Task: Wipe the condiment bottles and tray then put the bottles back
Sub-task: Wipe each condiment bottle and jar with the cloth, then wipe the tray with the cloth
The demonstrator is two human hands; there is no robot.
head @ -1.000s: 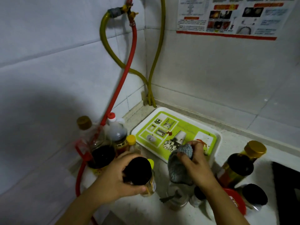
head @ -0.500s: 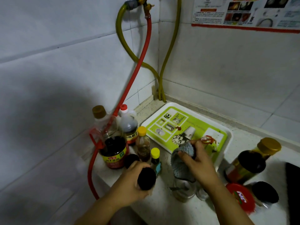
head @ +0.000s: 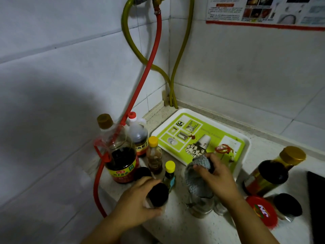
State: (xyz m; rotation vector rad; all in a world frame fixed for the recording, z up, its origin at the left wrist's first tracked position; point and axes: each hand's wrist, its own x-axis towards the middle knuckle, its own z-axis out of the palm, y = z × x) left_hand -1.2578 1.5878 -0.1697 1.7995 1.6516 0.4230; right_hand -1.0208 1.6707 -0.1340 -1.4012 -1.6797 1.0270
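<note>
The left hand [head: 139, 205] is lowering its small black-capped jar [head: 157, 195] to the counter beside the bottles, fingers wrapped round it; the right hand [head: 217, 178], clutching the grey knitted cloth [head: 197, 180], is nearer the green-and-white plastic tray [head: 245, 155].

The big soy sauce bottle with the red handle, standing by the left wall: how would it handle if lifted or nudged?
The big soy sauce bottle looks roughly half full of dark liquid, so probably fairly heavy, and the load may slosh. Its clear walls look like thin plastic, likely to flex rather than break. The wide base suggests it resists tipping, and the red handle offers a surer grip than the smooth sides.
</note>
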